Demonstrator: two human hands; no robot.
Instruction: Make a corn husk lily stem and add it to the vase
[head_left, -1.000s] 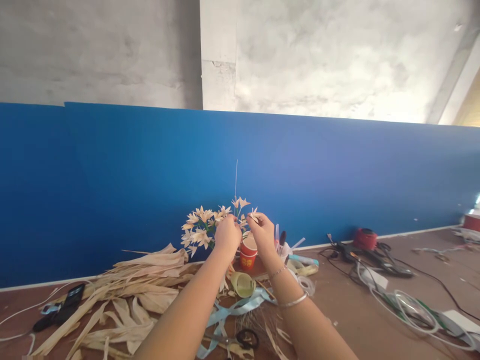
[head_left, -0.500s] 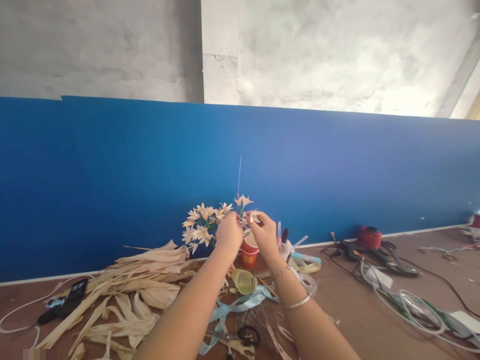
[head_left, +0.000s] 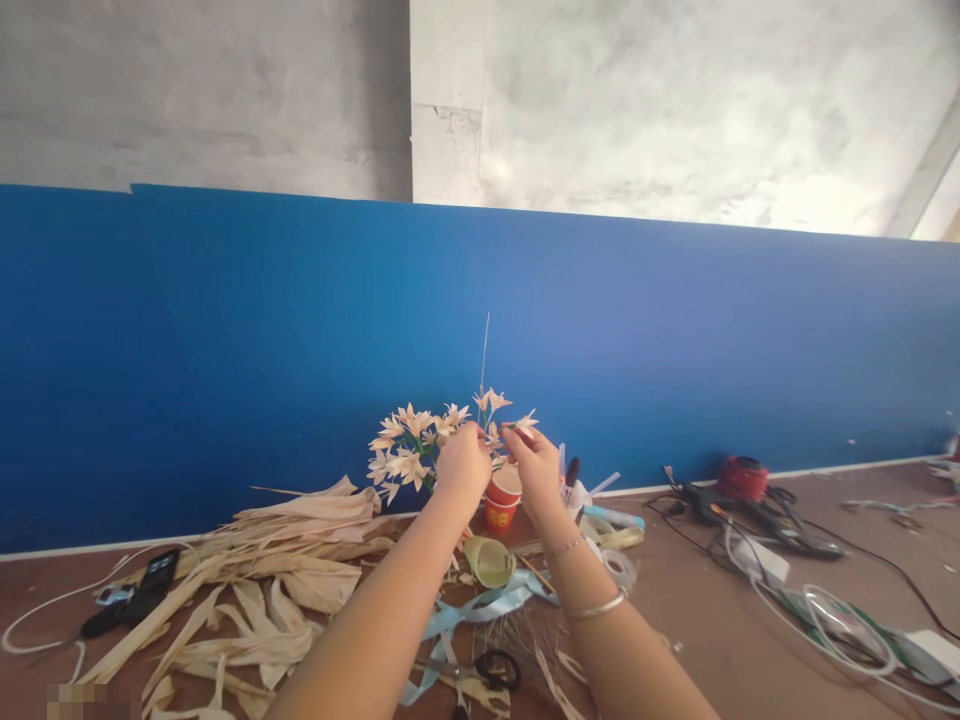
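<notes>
While the left hand closes narrow at the foot of a thin, upright wire, apparently gripping it with the stems, the right hand pinches a small pale flower between thumb and finger just beside it. The left hand's back hides its grip, so I cannot tell exactly what lies inside. The pale flower spray fans out mainly to the left of that hand, above the table.

Good handling here means keeping the 2 hands close, the left steadying the stems and the right gripping below the petals, which look dry and easy to crease. The wire's free end pokes up high, so it calls for care.

Red cups stand just below the hands, within easy reach of a wrist knock. Blue ribbon and scissors lie between the forearms, where trailing stems could snag. Dry husks heap to the left; a clear tape roll lies right of the right forearm.
</notes>
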